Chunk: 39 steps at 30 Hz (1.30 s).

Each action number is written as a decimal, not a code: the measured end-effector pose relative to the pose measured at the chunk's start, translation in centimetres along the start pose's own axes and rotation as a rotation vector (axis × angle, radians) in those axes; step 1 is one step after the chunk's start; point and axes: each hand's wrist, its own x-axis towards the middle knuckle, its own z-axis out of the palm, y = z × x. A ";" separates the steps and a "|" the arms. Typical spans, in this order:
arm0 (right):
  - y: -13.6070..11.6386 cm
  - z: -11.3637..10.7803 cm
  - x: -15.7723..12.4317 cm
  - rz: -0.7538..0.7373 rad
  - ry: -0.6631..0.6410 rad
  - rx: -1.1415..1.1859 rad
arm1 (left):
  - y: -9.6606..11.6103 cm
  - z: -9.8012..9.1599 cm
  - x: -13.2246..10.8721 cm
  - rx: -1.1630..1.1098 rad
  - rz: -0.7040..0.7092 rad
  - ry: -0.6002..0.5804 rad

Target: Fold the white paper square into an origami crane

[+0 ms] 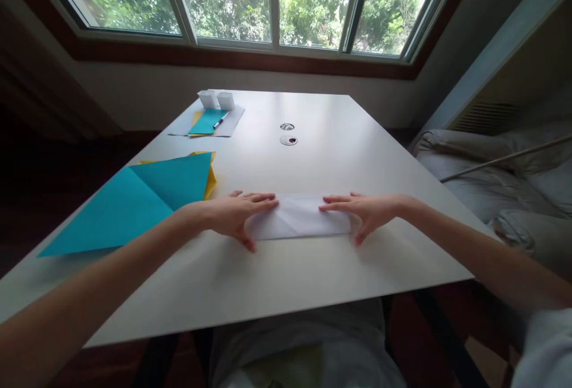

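A folded sheet of white paper point(297, 218) lies flat on the white table in front of me, its long side running left to right. My left hand point(239, 216) rests on its left end, fingers spread over the far edge and thumb near the close edge. On the right end lies my right hand point(357, 214), also with fingers apart, its fingertips on the paper. Neither hand grips anything. The paper's ends are partly covered by the hands. Beside my left forearm is a large creased sheet of teal paper point(134, 203), with yellow paper point(210, 182) showing under it.
At the table's point(313, 281) far left, two small white paper boxes point(217, 100) stand by smaller teal paper point(208, 121) and a pen point(220, 120). Round cable-hole covers point(288, 140) sit mid-table. Beyond the right edge is a covered sofa point(473, 161); a window point(272, 6) lies ahead.
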 end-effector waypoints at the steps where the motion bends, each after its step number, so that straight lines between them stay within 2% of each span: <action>1: -0.3 0.2 -0.1 0.010 0.029 -0.003 | 0.3 0.0 -0.1 0.006 0.000 0.033; 5: -1.3 1.0 -0.4 0.054 0.145 -0.085 | 3.5 0.6 -0.4 0.094 0.015 0.263; 8: -2.2 1.9 -0.1 0.109 0.279 -0.254 | 6.3 1.6 -0.5 0.141 0.121 0.334; 10: -3.0 2.6 0.2 0.103 0.348 -0.343 | 7.5 2.2 -0.4 0.174 0.132 0.365; 15: -5.2 4.2 1.0 -0.039 0.359 -0.345 | 7.6 2.6 0.3 0.247 0.050 0.440; 19: -6.0 4.3 1.6 -0.113 0.397 -0.321 | 7.3 2.6 1.1 0.198 -0.095 0.528; 22: -5.7 4.0 2.3 -0.146 0.402 -0.271 | 7.2 3.0 1.6 0.154 -0.138 0.524; 27: -4.4 3.3 4.1 -0.139 0.507 -0.251 | 7.2 3.6 1.6 0.171 -0.116 0.524; 36: -1.7 1.3 8.7 -0.216 0.334 -0.286 | 7.6 3.7 0.4 0.164 -0.140 0.415; 39: -0.5 0.5 9.4 -0.185 0.329 -0.290 | 7.9 3.5 0.3 0.153 -0.054 0.390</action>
